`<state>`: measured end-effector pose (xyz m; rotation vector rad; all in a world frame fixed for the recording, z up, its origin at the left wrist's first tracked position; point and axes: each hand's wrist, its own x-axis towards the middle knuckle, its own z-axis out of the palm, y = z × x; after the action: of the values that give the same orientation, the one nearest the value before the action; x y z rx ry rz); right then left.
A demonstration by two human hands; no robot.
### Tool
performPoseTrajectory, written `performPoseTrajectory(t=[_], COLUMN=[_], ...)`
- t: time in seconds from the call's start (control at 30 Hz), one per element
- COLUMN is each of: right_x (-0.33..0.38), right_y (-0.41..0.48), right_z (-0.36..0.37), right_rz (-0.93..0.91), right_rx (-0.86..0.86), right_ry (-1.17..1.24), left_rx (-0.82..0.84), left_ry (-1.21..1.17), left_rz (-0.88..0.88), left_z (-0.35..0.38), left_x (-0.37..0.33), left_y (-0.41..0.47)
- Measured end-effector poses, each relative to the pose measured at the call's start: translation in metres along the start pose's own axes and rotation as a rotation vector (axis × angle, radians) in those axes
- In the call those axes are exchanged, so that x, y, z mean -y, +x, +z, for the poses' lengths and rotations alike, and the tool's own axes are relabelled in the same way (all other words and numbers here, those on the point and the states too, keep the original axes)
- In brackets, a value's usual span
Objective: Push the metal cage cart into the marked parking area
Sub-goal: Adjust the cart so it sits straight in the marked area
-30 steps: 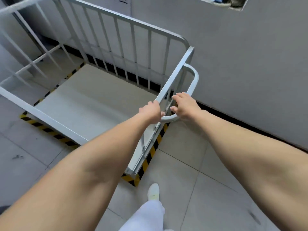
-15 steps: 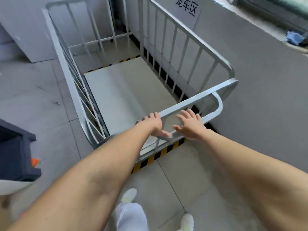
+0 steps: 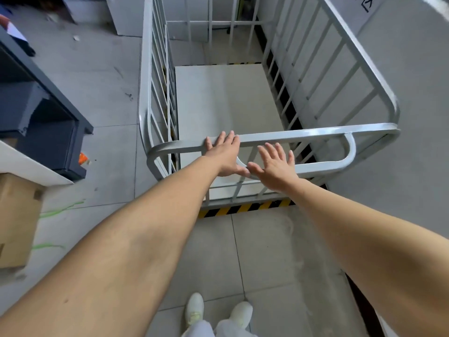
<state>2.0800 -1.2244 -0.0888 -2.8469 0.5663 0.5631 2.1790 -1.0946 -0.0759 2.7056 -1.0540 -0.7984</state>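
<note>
Two grips slack, fingers straight | left hand (image 3: 224, 156), right hand (image 3: 275, 166) at tubular grey cage cart (image 3: 315, 135)

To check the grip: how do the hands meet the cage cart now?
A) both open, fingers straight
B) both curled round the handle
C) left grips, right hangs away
A: the left hand and the right hand both show straight fingers at the cage cart.

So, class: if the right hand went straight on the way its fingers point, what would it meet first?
Probably the top rail of the metal cage cart, which lies just ahead of the right hand. Depth is unclear, so it might pass above the rail.
</note>
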Motion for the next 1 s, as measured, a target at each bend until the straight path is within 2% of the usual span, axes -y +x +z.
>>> performPoseTrajectory(t=[0.23,0.3,0.47,0.8,1.0], right_x=[-0.011,-0.01,-0.008,-0.037,-0.054], right_y=[0.004,0.004,0.006,0.046,0.053], right_z=[-0.004,-0.003,0.013,0.002,-0.003], right_rz=[-0.123,-0.147,-0.163,-0.223,-0.232], right_rx=[0.119,0.065,-0.218,-0.268,-0.259], right_ry=[-0.094,-0.138,-0.247,-0.291,-0.205], left_rx=[0.006,0.014,0.023,-0.045,-0.047], left_ry=[0.093,0.109,0.133,0.154,0.159], left_rz=[0.021,0.023,0.026,-0.02,-0.031], left_z=[-0.003,-0.004,-0.002,-0.018,-0.021], left_x=[-0.004,-0.005,-0.004,-0.022,-0.038], left_y=[0.0,0.0,0.002,0.035,0.043])
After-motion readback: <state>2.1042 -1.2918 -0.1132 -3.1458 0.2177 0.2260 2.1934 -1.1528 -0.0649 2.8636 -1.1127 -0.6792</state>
